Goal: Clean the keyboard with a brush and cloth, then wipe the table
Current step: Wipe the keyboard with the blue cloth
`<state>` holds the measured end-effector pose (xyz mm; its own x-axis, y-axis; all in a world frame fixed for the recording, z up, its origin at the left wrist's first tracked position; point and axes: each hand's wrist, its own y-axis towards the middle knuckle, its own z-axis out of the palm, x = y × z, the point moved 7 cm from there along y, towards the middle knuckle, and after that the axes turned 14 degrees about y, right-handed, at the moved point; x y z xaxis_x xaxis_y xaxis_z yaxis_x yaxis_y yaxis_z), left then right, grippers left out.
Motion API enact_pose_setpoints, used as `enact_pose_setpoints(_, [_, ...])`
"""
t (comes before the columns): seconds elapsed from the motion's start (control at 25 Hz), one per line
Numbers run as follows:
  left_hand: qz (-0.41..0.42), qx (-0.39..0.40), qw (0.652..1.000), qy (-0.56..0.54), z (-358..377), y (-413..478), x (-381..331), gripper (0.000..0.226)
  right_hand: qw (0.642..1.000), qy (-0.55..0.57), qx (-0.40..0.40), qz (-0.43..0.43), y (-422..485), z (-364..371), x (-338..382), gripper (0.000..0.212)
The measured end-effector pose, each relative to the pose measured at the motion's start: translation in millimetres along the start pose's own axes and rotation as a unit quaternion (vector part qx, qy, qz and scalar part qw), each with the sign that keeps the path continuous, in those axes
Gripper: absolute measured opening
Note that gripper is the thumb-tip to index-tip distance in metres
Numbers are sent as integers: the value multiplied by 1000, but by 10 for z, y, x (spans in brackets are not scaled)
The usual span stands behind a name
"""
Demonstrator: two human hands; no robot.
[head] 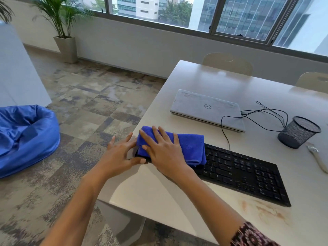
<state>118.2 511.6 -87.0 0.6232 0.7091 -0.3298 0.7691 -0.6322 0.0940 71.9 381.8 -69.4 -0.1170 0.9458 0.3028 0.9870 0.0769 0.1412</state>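
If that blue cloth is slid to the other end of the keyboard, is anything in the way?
Nothing visible. The right hand lies flat on the cloth at the left end of the keyboard, and the keys beyond it are bare. The mesh cup stands off the keyboard, on the table.

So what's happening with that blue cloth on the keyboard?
A person is cleaning the black keyboard. The right hand presses the folded blue cloth flat on the keyboard's left end, while the left hand touches that end with its thumb. The closed laptop, a mesh cup and what looks like the brush lie untouched farther along the table.
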Motion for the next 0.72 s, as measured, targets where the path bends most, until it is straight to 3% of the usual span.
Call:
enact_pose_setpoints(0.08, [3, 0, 1000, 2, 20, 5, 6, 112, 1000, -9, 24, -6, -53, -42, -122, 59])
enact_pose_setpoints(0.24, [1, -5, 999, 35, 100, -19, 1, 119, 997, -4, 26, 75, 279, -105, -328, 56])
enact_pose_setpoints(0.44, [9, 6, 998, 60, 140, -30, -49, 118, 998, -16, 45, -36, 1, -3, -50, 72])
enact_pose_setpoints(0.6, [-2, 13, 998, 59, 137, -22, -32, 124, 999, -14, 22, 46, 309, -161, -327, 56])
enact_pose_setpoints(0.72, [6, 12, 999, 36, 126, -25, -30, 118, 1000, 7, 16, 4, 217, -37, -48, 58])
